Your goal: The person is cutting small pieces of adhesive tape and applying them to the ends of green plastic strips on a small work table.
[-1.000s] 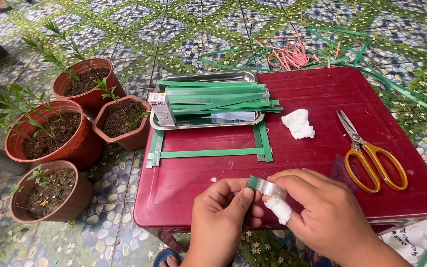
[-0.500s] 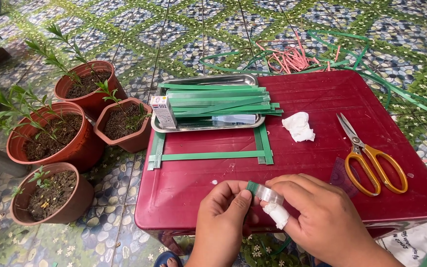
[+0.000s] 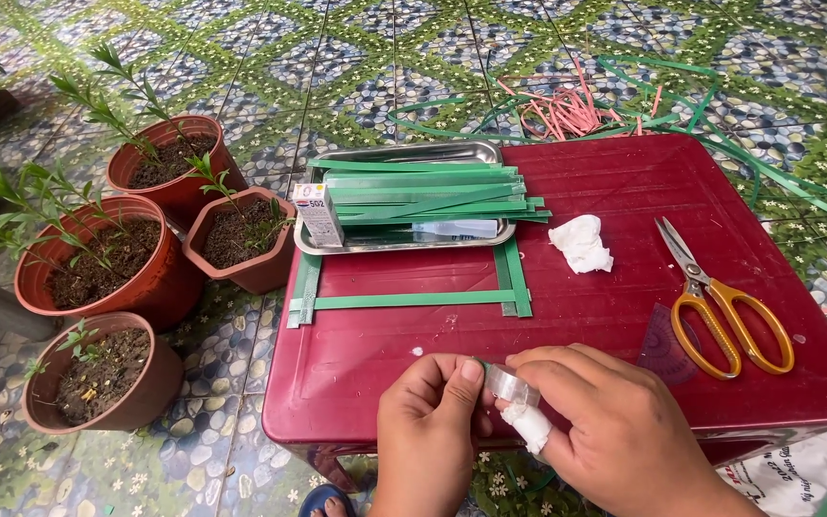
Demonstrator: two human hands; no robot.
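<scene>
Head view: red table (image 3: 624,182) on patterned tiles (image 3: 337,67)

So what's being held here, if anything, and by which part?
A small roll of clear tape, pinched between both hands: the left hand has its thumb on the roll's left edge, the right hand grips its right side. The right forefinger is wrapped in white.

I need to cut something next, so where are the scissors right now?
In the head view, the yellow-handled scissors lie on the right side of the red table, right of the crumpled white tissue and just beyond the right hand.
</scene>
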